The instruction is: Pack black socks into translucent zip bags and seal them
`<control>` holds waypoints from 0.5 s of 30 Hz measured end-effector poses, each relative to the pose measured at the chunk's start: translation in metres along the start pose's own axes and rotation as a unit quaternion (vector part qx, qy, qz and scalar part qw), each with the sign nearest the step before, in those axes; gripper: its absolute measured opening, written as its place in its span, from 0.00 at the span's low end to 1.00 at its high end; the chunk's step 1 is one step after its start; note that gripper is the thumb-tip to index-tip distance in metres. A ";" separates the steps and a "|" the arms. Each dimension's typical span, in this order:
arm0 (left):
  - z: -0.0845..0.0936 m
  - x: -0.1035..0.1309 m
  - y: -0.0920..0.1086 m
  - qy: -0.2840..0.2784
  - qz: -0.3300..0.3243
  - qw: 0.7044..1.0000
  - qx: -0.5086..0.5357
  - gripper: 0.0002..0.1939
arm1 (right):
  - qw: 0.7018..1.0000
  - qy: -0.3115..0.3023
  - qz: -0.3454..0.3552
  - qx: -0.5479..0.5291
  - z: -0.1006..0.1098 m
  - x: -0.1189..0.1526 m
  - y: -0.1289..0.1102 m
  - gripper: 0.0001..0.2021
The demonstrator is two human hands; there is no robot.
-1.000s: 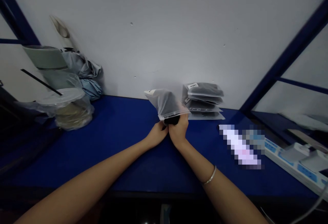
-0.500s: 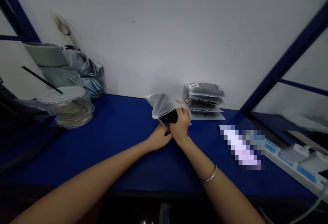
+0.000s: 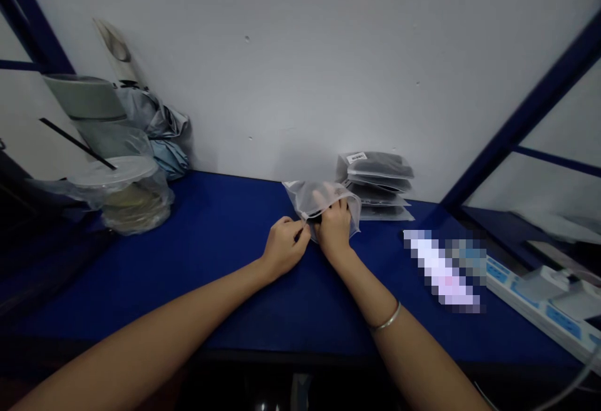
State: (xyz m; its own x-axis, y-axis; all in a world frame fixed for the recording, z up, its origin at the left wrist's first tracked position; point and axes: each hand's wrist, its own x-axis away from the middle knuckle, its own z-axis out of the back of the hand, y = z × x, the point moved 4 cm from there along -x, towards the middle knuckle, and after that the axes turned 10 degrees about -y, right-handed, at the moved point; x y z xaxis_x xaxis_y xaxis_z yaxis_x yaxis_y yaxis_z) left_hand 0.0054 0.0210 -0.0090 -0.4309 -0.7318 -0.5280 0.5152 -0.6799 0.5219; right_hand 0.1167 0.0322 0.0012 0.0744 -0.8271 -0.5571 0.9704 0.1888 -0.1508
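Observation:
A frosted zip bag (image 3: 300, 197) lies on the blue table with its mouth towards me. My left hand (image 3: 285, 247) is closed in a pinch on the left corner of the bag's mouth, by the slider. My right hand (image 3: 335, 229) reaches into the mouth, its fingers curled and partly covered by the translucent plastic. Under those fingers a black item (image 3: 318, 218) shows only as a small dark patch; its kind is hidden. Just behind and to the right stands a stack of similar frosted bags (image 3: 379, 176) with dark contents, the top one bearing a white label.
At the left stand a plastic-wrapped lidded cup (image 3: 113, 176) with a black straw, a pale green container (image 3: 89, 101) and a folded umbrella (image 3: 166, 148). A pixelated object (image 3: 441, 273) and a white power strip (image 3: 539, 301) lie at the right. A wall (image 3: 282, 85) rises behind.
My left hand has come up from under the bag to pinch its corner. My right hand has gone deeper into the bag, and less of the black item shows.

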 end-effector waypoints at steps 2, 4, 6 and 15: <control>0.000 -0.002 -0.002 -0.022 -0.021 1.000 -0.003 0.20 | 1.000 -0.012 0.004 0.008 0.001 0.000 -0.001 0.28; 0.002 -0.005 -0.007 -0.053 -0.065 0.996 -0.002 0.18 | 1.000 -0.017 0.018 0.008 0.001 0.001 -0.002 0.28; 0.005 -0.007 -0.013 -0.073 -0.132 0.989 -0.016 0.16 | 0.999 -0.010 0.033 0.002 0.000 0.002 -0.001 0.29; 0.031 -0.012 -0.039 0.078 -0.156 0.984 -0.039 0.12 | 0.996 0.050 0.058 -0.056 -0.004 0.005 0.002 0.26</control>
State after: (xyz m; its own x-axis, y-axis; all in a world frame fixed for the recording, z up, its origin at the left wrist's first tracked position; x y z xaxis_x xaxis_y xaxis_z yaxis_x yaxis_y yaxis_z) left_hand -0.0327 0.0549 -0.0019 -0.4612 -0.4676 -0.7541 0.4341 -0.8601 0.2679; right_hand 0.1176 0.0305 -0.0056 0.1555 -0.7413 -0.6530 0.9247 0.3417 -0.1678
